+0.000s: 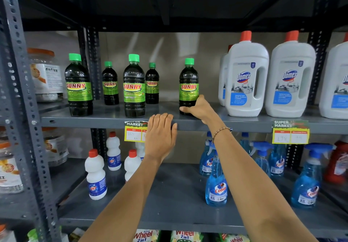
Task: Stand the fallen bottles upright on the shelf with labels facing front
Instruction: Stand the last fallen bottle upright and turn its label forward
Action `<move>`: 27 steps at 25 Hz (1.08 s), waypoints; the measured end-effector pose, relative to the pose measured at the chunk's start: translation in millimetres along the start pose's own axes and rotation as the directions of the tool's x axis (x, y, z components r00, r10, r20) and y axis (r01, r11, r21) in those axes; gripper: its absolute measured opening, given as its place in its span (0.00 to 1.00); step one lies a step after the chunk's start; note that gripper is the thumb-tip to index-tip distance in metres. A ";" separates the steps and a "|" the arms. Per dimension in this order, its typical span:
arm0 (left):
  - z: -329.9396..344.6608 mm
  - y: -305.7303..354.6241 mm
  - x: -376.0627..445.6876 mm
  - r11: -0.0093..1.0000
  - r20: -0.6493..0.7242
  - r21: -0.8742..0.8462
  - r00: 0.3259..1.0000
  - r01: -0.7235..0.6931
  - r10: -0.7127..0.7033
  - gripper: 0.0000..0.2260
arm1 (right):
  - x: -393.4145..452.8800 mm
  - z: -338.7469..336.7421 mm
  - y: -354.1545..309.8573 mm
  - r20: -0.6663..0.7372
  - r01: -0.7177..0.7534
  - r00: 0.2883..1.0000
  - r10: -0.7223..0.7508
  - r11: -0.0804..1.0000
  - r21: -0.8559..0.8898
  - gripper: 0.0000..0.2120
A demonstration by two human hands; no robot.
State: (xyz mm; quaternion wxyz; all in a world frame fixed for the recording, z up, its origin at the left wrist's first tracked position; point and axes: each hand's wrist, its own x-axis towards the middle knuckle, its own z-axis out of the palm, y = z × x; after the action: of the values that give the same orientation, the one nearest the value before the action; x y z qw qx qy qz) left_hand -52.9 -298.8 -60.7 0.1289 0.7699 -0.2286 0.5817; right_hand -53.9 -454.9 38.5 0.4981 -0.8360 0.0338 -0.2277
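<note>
All five Sunny bottles (pixel 134 86) stood upright, labels forward; my right hand (pixel 199 108) gripped the last bottle's (pixel 188 85) base, left hand (pixel 160 134) flat, fingers extended on the shelf (pixel 94 117) edge

The grey metal shelf (pixel 113 116) across the middle of the frame carries five upright dark bottles (pixel 134 87) at left and white jugs (pixel 246 80) at right.
</note>
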 end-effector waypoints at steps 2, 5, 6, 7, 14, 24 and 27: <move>-6.8 6.3 8.5 0.998 0.006 0.001 0.998 0.062 -0.062 0.14 | 1.0 -1.0 0.3 0.020 -0.003 1.000 0.003 1.000 0.018 0.34; -19.6 9.5 41.1 0.987 0.117 0.000 0.980 0.164 -0.163 0.12 | 5.1 -11.9 3.5 0.063 -0.053 0.997 0.049 0.996 0.068 0.36; -19.5 6.9 56.0 0.978 0.191 -0.038 0.962 0.207 -0.196 0.10 | 5.6 -16.9 5.3 0.069 -0.064 0.996 0.058 0.994 0.090 0.37; -17.2 4.3 70.6 0.959 0.271 -0.104 0.935 0.265 -0.229 0.09 | 6.9 -21.1 7.6 0.072 -0.074 0.995 0.066 0.990 0.117 0.38; 0.6 6.7 114.2 0.614 0.718 -0.434 0.665 0.659 -0.206 0.16 | 8.8 -20.7 14.0 0.004 -0.036 0.999 0.036 0.997 0.075 0.18; -21.0 4.7 107.7 0.552 0.676 -0.506 0.702 0.663 -0.224 0.19 | -10.7 -30.2 4.9 0.048 -0.038 0.998 0.036 0.998 0.044 0.20; -32.5 6.7 101.2 0.548 0.654 -0.527 0.722 0.650 -0.227 0.19 | -23.4 -34.1 2.1 0.057 -0.026 0.998 0.022 0.997 0.076 0.20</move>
State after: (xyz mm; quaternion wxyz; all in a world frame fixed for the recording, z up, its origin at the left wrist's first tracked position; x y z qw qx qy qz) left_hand -61.3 -309.9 44.9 0.5051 0.8089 -0.2558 0.1586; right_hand -88.7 -477.2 42.3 0.5334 -0.8218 0.0209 -0.1991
